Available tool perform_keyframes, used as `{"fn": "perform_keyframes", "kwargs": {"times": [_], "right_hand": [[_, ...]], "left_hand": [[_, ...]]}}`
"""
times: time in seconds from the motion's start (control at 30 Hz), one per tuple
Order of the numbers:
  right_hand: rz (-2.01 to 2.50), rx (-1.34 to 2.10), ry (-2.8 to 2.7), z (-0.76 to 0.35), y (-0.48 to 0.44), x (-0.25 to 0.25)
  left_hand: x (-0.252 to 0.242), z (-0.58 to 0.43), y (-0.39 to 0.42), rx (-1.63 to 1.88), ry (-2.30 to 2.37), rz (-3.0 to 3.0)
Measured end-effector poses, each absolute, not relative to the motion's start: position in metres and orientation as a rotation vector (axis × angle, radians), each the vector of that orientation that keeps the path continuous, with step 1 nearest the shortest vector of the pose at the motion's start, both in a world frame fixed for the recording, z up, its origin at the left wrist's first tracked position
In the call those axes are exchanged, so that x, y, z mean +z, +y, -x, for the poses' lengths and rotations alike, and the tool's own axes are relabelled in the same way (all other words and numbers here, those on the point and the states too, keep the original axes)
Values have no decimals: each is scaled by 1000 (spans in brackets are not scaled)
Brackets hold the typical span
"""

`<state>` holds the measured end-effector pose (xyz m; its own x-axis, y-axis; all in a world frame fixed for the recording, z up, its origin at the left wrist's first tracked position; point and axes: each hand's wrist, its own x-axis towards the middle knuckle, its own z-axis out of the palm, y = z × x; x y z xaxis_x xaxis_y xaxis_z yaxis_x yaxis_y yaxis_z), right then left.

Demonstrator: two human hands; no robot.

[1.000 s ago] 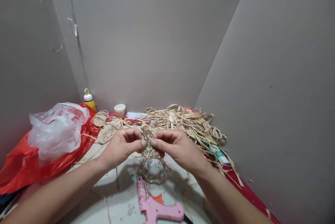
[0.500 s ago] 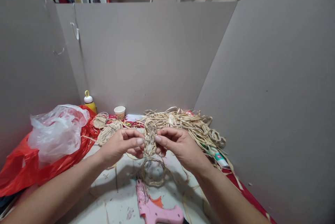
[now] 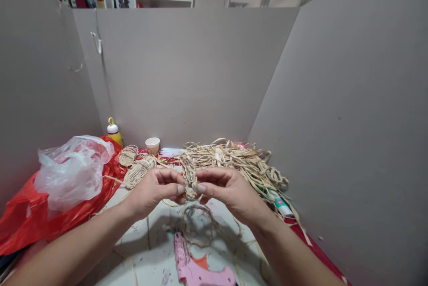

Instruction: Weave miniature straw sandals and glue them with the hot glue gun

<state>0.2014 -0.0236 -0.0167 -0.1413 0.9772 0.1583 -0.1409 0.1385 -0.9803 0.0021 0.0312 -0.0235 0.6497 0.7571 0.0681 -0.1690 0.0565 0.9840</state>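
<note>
With the woven piece (image 3: 190,179) as the centre of the dial and twelve at the far partition (image 3: 187,72), the person's left hand (image 3: 153,192) comes in from nine o'clock and the right hand (image 3: 230,190) from three. Both are nearly closed in a pinch. The left thumb and fingers grip the near end of the piece along its left edge; the right thumb and fingers grip the opposite edge, leaving only the width of the piece between the thumbs. The other fingers curl in behind, partly hidden. The piece, narrow and straw-coloured, is held up above the table (image 3: 157,255), its top leaning slightly toward eleven.

At six o'clock, below the hands, lies a thin twisted ring (image 3: 200,245); whether it joins the piece cannot be told. Farther out at six, a pink glue gun (image 3: 209,275) lies with its nozzle end just beside the ring. Two coiled woven pads (image 3: 139,172) rest between nine and ten, near a red bag (image 3: 26,214) with a clear plastic bag (image 3: 75,174) on it at nine. A paper cup (image 3: 153,147) and a yellow bottle (image 3: 115,135) stand toward ten. A heap of dry strips (image 3: 227,156) spreads at two.
</note>
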Motion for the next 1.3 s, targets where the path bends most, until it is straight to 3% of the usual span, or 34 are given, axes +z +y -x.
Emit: {"fn": "perform_keyframes", "kwargs": {"times": [0.27,0.5,0.93,1.3], "right_hand": [[1065,1118,-1513,-200,-31,-7],[1092,1223,-1448,-196,-33,-5],[1096,1059,-1540,-182,-41,-8],[1037,1124,-1496,-184,-41,-11]], "left_hand": [[-25,-3,31,797,569,-1377],[-18,-3,25,818,614,-1432],[-14,-3,16,861,640,-1495],[-8,-2,9,856,593,-1469]]}}
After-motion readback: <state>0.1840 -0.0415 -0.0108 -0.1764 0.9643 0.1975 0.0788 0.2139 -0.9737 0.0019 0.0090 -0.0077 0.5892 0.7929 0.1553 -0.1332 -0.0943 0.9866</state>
